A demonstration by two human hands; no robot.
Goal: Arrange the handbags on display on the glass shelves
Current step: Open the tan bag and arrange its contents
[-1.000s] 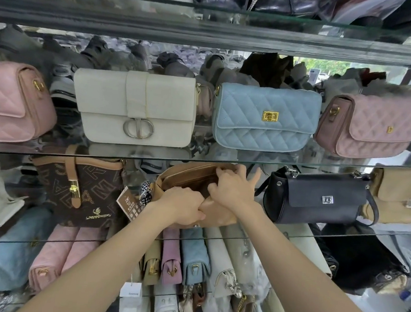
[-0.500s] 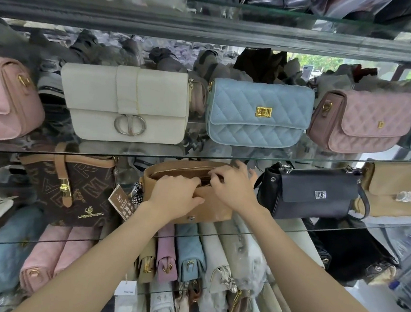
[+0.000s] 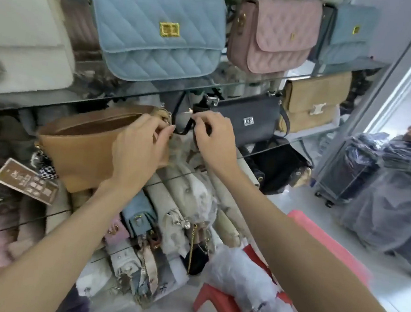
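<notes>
A tan leather handbag (image 3: pixel 82 151) sits tilted on the middle glass shelf (image 3: pixel 261 155), its top open. My left hand (image 3: pixel 138 150) grips its right end, fingers curled over the rim. My right hand (image 3: pixel 213 139) pinches the thin black strap (image 3: pixel 182 127) of the black handbag (image 3: pixel 249 120) beside it. Above on the upper glass shelf (image 3: pixel 254 83) stand a blue quilted bag (image 3: pixel 157 34), a pink quilted bag (image 3: pixel 275 33) and a cream bag (image 3: pixel 24 38).
A beige bag (image 3: pixel 314 100) stands right of the black one. Several bags are packed upright on the lower shelf (image 3: pixel 165 216). A brown tag (image 3: pixel 26 181) hangs at left. A red plastic stool (image 3: pixel 232 305) holding wrapped items and plastic-covered luggage (image 3: pixel 346 167) stand at right.
The view has swung down and right. My right hand left the tan bag's top and took the black bag's strap. My left hand slid to the tan bag's right end.
</notes>
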